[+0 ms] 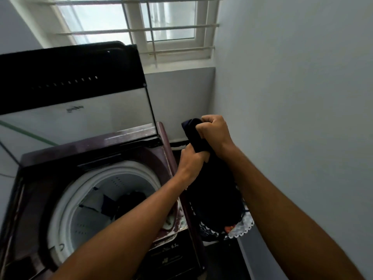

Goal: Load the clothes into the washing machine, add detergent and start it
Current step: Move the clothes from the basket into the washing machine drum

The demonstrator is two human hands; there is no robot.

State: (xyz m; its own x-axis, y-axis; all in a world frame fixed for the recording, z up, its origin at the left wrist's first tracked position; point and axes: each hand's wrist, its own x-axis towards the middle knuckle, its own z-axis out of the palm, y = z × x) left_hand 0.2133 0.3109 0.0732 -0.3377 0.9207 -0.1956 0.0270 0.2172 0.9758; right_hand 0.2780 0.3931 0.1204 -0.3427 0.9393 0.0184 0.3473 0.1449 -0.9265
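A dark navy garment [214,190] hangs to the right of a maroon top-loading washing machine [165,138]. My right hand [214,134] grips the garment's top end. Just below it, my left hand [190,160] clutches the same cloth. The machine's lid [76,93] stands raised. Inside the white-rimmed drum [105,199] lie a few pale and dark clothes. The garment's lower end reaches down to a pile of laundry [240,227] with white lace trim and a red patch.
A grey wall [292,118] runs close along the right. A barred window [141,25] is above the machine. The machine's front panel [171,257] shows below my left forearm. The gap between machine and wall is narrow.
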